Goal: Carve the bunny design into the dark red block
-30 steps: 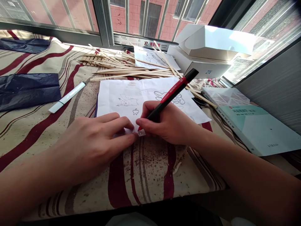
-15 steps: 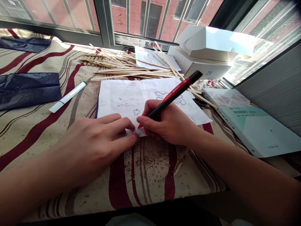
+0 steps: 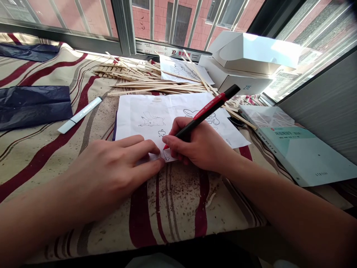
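A black-and-red pen (image 3: 208,110) is held in my right hand (image 3: 192,143), pinched by the fingertips. Its red tip touches the white paper (image 3: 145,143) near the front edge, beside small drawn line shapes. My left hand (image 3: 125,162) lies over the paper's front left part, fingers stretched out and pressing it down. On the sheet I see a line drawing of a Pikachu (image 3: 152,121), a small flower outline (image 3: 161,133), and another cartoon figure partly hidden behind the pen. A dark blue edge shows under the paper's left side.
Thin wooden strips (image 3: 156,86) lie behind the paper, near another drawn sheet (image 3: 181,69). A white box (image 3: 240,80) stands at the back right, a book (image 3: 309,152) at right. A white marker (image 3: 80,115) and dark blue sheets (image 3: 35,107) lie left on the striped cloth (image 3: 178,208).
The pen tip and right hand have shifted up very slightly on the paper. My left hand stays in place.
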Demonstrator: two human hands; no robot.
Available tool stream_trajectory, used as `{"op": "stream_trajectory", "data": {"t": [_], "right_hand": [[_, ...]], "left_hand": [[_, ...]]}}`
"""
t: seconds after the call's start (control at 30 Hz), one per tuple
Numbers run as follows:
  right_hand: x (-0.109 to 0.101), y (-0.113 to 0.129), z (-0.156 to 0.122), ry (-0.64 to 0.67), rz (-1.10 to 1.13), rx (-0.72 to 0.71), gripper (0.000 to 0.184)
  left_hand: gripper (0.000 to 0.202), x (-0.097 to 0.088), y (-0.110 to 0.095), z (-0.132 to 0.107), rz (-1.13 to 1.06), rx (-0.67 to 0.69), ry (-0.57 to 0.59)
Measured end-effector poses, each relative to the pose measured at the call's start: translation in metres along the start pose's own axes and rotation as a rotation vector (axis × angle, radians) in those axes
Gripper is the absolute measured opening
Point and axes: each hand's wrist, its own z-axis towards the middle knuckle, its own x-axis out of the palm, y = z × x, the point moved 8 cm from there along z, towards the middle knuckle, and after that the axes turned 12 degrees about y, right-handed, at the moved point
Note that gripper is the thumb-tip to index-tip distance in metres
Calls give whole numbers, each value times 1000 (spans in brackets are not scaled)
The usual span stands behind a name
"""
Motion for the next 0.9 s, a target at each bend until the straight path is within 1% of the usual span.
{"op": "stream_trajectory", "data": {"t": [0.23, 0.4, 0.73, 0.9], "right_hand": [[-1, 1, 1, -12, 36, -18, 40], [1, 2, 1, 21, 67, 1, 38], [0, 4, 0, 17, 55, -21, 37], [-2, 9, 0, 17, -25, -13, 39]], "left_hand": [[45, 0, -1, 0, 17, 8, -10], [40, -1, 0, 1, 4, 8, 4], [44, -1, -1, 2, 16, 10, 13], [30, -3, -1, 2, 0, 22, 1]]}}
